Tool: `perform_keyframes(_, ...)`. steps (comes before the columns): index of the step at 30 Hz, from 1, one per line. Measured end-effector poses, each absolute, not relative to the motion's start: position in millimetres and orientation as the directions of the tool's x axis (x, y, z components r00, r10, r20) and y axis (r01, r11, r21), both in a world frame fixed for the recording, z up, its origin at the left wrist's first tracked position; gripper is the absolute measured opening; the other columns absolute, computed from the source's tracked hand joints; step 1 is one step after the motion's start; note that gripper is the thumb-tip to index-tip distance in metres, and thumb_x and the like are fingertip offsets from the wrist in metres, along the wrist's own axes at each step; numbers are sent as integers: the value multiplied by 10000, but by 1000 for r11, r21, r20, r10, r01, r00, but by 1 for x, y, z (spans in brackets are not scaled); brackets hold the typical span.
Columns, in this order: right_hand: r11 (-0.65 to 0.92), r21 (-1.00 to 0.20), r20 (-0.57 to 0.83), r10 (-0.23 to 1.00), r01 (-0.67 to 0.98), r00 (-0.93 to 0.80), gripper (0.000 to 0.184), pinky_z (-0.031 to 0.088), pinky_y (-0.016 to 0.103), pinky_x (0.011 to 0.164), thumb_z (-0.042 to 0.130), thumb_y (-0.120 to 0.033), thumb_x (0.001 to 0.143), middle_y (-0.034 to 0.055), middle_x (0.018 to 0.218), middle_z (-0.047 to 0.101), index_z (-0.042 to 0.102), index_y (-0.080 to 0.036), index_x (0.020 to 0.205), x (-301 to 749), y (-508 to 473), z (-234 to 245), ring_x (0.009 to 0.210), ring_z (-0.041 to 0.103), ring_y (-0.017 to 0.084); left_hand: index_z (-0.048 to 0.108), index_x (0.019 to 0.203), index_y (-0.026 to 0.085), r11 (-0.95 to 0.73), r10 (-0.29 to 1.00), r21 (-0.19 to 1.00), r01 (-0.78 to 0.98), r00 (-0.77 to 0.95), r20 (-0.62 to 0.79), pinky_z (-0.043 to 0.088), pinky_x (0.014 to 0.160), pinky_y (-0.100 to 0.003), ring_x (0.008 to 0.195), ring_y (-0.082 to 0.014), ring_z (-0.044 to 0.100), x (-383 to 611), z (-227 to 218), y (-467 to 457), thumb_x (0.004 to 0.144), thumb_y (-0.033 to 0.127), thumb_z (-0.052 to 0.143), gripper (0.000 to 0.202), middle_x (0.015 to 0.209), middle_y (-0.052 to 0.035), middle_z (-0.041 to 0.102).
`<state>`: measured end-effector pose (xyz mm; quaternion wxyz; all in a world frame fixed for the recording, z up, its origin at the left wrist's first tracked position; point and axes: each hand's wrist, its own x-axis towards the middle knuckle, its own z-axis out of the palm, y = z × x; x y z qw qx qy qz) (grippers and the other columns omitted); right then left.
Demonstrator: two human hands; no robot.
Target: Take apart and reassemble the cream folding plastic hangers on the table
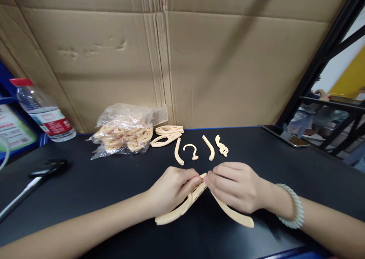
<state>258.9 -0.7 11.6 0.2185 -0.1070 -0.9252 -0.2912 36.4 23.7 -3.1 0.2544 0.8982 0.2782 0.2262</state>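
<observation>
A beige hanger arm (171, 216) with slots along its edge is gripped by my left hand (172, 186), thumb and fingers pinched near its upper end. My right hand (239, 185) is closed around the top of another curved hanger arm (235, 214), whose tail slopes down to the right. The two arms come together between my fingertips in an upside-down V; the joint itself is mostly covered. Just beyond my hands lie a beige hook (195, 151), two curved pieces, one on the left (178, 152) and one on the right (209, 148), and a wavy piece (221, 146).
Several beige parts fill a clear plastic bag (128, 118), with loose folded parts (168, 135) beside it. A water bottle (48, 116), a black device with a white cable (48, 168) and a phone (285, 136) stand or lie around. Cardboard (114, 61) walls off the back.
</observation>
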Motion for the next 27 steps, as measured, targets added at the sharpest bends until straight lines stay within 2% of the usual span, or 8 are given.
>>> perform_keyframes(7, 820, 509, 514, -44, 263, -856, 228, 541, 314, 589, 510, -85, 891, 89, 806, 703, 694, -137, 765, 260, 2, 10, 671, 596, 176, 492, 658, 162, -685, 629, 626, 373, 736, 251, 332, 525, -200, 521, -86, 405, 37, -2, 22, 990, 299, 363, 381, 589, 36, 473)
perform_keyframes(12, 833, 536, 581, -248, 135, -775, 180, 549, 308, 613, 558, -63, 851, 84, 760, 685, 677, -109, 724, 251, -7, 18, 695, 611, 185, 555, 705, 159, -465, 722, 806, 367, 684, 105, 361, 483, -188, 479, -95, 488, 37, -5, 29, 972, 415, 368, 414, 567, 9, 564)
perform_keyframes(14, 901, 343, 729, -77, 266, -680, 219, 552, 288, 648, 474, -62, 910, 72, 774, 669, 663, -123, 818, 253, -3, 19, 728, 614, 167, 556, 717, 158, -331, 747, 894, 301, 662, 54, 356, 448, -191, 447, -99, 499, 36, -8, 33, 950, 498, 379, 449, 567, -2, 577)
perform_keyframes(16, 888, 48, 837, 215, 458, -504, 236, 542, 282, 661, 412, -82, 950, 55, 799, 630, 622, -166, 885, 260, 8, 19, 745, 603, 151, 560, 755, 154, -182, 753, 965, 187, 658, 15, 348, 425, -196, 417, -101, 496, 35, -9, 36, 913, 566, 411, 466, 562, -8, 582)
perform_keyframes(20, 694, -315, 789, 570, 647, -228, 144, 502, 291, 638, 417, -169, 953, 50, 834, 570, 535, -194, 874, 288, 42, 13, 714, 567, 156, 598, 846, 131, -15, 733, 1000, 5, 680, 7, 399, 472, -211, 452, -115, 538, 33, -7, 42, 819, 571, 568, 441, 584, -27, 614)
perform_keyframes(22, 605, -445, 652, 724, 660, -223, 130, 503, 299, 660, 392, -212, 958, 51, 841, 604, 518, -195, 933, 304, 58, 7, 729, 592, 170, 618, 870, 125, 20, 739, 999, -33, 674, 7, 414, 483, -211, 472, -118, 556, 32, -5, 45, 766, 527, 653, 417, 606, -31, 627)
perform_keyframes(24, 464, -532, 411, 873, 708, -264, 190, 504, 300, 694, 389, -217, 950, 53, 842, 644, 516, -174, 1085, 317, 70, 0, 750, 625, 180, 636, 894, 124, 62, 745, 996, -64, 667, -4, 420, 478, -206, 489, -122, 573, 31, -4, 47, 716, 484, 716, 410, 631, -35, 639)
perform_keyframes(27, 272, -506, 135, 962, 819, -237, 373, 485, 283, 679, 418, -183, 918, 64, 794, 674, 473, -106, 1278, 328, 78, -8, 724, 643, 189, 667, 907, 123, 123, 758, 985, -118, 652, -17, 444, 488, -209, 514, -135, 601, 31, -6, 49, 697, 449, 745, 396, 659, -43, 647)
